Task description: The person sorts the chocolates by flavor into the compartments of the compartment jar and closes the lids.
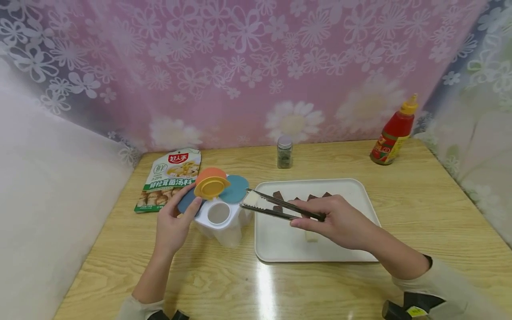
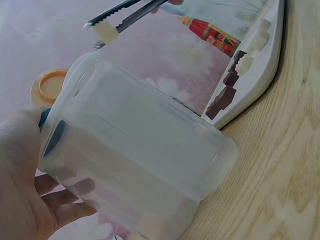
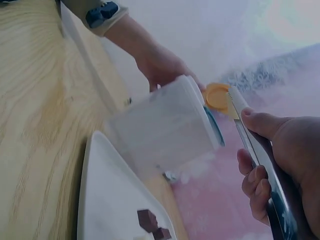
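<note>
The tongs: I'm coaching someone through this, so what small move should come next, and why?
Probably swing the tongs left and lower the pale cube into the container opening. The right hand holds the tongs with the cube just right of it, the orange flap is open, and the left hand holds the container.

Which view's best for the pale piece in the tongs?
Left wrist: the pale piece shows largest, mostly unhidden between the tips of the tongs. Head shows it smaller, from above; right wrist, only partly, the tongs covering some.
</note>
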The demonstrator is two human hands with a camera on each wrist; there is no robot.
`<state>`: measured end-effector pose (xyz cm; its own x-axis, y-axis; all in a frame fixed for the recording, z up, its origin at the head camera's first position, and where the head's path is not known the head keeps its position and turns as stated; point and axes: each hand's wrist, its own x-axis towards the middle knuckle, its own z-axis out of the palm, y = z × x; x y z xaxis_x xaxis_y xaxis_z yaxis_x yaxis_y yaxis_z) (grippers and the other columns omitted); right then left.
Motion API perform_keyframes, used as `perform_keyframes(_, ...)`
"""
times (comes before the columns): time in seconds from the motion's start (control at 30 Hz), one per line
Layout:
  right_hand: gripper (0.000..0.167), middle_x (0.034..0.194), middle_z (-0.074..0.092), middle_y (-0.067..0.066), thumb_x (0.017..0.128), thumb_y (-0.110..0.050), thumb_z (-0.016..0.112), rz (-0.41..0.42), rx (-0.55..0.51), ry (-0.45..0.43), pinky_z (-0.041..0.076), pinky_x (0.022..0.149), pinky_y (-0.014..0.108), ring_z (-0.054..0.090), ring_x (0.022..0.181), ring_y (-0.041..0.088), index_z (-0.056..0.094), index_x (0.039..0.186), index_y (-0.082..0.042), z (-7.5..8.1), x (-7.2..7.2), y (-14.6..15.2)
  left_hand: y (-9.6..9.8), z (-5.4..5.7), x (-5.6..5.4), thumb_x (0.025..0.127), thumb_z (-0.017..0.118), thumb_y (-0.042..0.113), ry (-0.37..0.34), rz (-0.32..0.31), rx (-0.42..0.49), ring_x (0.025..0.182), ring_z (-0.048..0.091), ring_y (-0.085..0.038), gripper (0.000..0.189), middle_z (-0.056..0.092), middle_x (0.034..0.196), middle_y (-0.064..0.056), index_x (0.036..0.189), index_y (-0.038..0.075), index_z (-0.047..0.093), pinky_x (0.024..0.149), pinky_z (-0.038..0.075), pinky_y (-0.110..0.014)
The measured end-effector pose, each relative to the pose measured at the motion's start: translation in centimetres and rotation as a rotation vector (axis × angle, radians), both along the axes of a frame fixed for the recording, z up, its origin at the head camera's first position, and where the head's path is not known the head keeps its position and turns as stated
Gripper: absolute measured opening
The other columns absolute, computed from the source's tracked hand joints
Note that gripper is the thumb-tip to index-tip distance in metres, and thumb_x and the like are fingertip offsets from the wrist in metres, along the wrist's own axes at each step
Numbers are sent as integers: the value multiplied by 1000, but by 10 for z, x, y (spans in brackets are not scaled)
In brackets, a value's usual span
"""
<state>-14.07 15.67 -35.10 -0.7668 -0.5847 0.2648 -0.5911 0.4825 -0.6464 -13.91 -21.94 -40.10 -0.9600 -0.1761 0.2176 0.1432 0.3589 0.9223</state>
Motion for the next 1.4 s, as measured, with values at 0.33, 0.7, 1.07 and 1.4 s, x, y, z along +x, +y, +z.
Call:
perform_keyframes(0.33,44,69,58,-18,92,-42,69,98,18,-34,34,50,18,38,54,0,68,131,-21,6,-4,-41,1,-2,0,97,66,29,39,-4,5,111,62,-6,39,62,135,-2,136,29,62,85,52,-13)
perform_keyframes(0.7,46,74,58,-20,92,-48,67,87,112,40,39,52,18,42,57,-2,66,132,-26,6,-4,-62,2,-4,2,97,67,29,32,-1,7,113,61,-5,40,62,135,-2,136,29,62,87,51,-12)
perform_keyframes(1.07,48,76,58,-19,88,-42,74,74,35,49,38,51,18,38,55,-1,68,130,-20,5,-9,-50,1,-3,1,97,67,32,13,-2,6,110,62,-7,41,62,134,-2,137,31,61,85,51,-13)
perform_keyframes(1.4,19,77,61,-17,86,-38,77,42,-38,-3,30,46,17,31,53,-1,75,102,-28,0,-12,-29,0,-1,0,96,67,34,9,5,-6,112,61,-10,41,62,135,-1,137,31,61,87,52,-16)
